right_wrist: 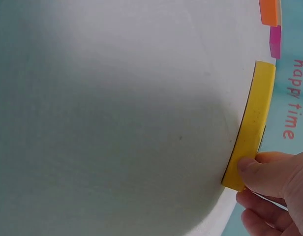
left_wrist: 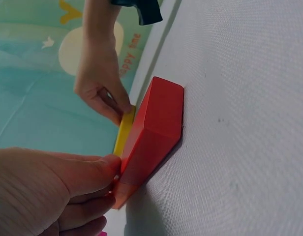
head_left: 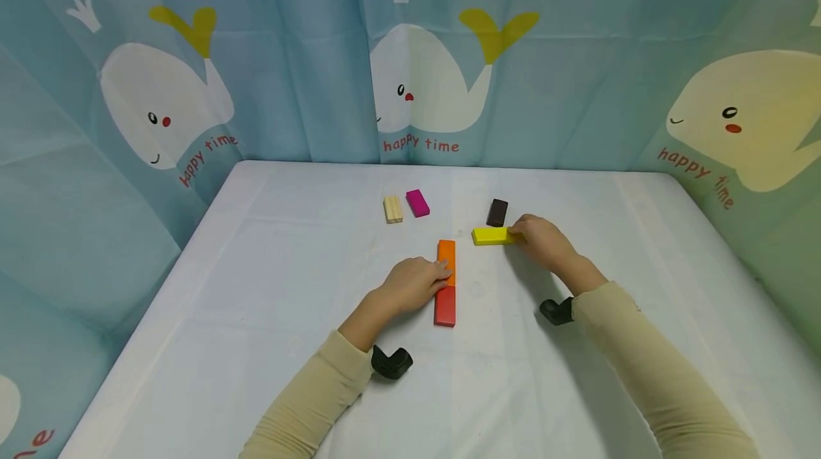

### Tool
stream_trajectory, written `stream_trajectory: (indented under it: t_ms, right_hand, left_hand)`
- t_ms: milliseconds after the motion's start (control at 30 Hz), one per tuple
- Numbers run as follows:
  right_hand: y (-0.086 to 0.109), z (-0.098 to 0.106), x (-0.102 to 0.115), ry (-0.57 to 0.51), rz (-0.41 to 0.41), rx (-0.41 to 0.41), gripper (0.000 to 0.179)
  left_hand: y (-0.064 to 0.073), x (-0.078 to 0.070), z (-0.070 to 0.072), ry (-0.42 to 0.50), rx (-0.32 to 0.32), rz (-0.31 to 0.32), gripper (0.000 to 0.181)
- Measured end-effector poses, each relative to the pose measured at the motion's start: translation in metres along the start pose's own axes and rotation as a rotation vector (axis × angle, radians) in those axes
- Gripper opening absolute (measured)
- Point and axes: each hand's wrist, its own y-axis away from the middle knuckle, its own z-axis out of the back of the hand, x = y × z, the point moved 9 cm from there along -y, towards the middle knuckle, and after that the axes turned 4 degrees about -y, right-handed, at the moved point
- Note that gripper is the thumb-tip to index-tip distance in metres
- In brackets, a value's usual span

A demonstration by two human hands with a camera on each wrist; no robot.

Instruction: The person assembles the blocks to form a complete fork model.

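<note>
Right hand [head_left: 545, 245] pinches one end of a flat yellow block [head_left: 489, 236], long axis crosswise, free end pointing left of the hand. Left hand [head_left: 410, 284] pinches a smooth orange block [head_left: 447, 251] near its joint with a red block [head_left: 445, 308]; both lie end to end on the worktop [head_left: 205, 359], long axis fore-and-aft, orange extending beyond the hand, red toward the person.
</note>
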Motion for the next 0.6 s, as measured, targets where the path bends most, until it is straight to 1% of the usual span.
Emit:
stream_trajectory:
  t_ms: [167, 367, 600]
  right_hand:
    - [-0.001, 0.000, 0.004, 0.004, 0.002, -0.015, 0.023]
    - [-0.004, -0.001, 0.013, 0.001, 0.035, -0.034, 0.022]
    - [-0.001, 0.000, 0.020, -0.003, 0.044, -0.071, 0.021]
  left_hand:
    - [0.001, 0.001, 0.001, 0.003, 0.000, -0.003, 0.034]
    - [0.002, 0.001, 0.003, 0.010, -0.009, 0.004, 0.033]
    - [0.001, 0.000, 0.001, 0.015, -0.003, 0.007, 0.033]
